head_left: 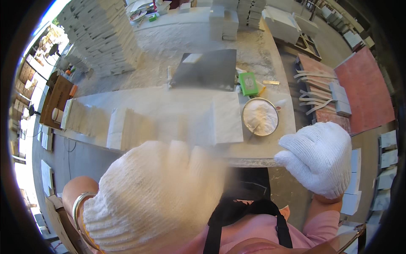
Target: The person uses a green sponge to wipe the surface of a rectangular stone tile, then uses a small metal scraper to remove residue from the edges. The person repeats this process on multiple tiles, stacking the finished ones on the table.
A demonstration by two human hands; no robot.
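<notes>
Here the left hand [154, 194], gloved white, hangs blurred near the lens, fingers curled, seemingly empty. The right hand [318, 157] is loosely clenched, holding nothing, beside one bowl [260, 116] and one green box [248, 83].

— Worn on the head, looking steeply down at the bench [253, 162]?
— Yes, fisheye, close over both gloved hands; left glove [154, 197] fills the foreground, edges bending toward the rim.
</notes>
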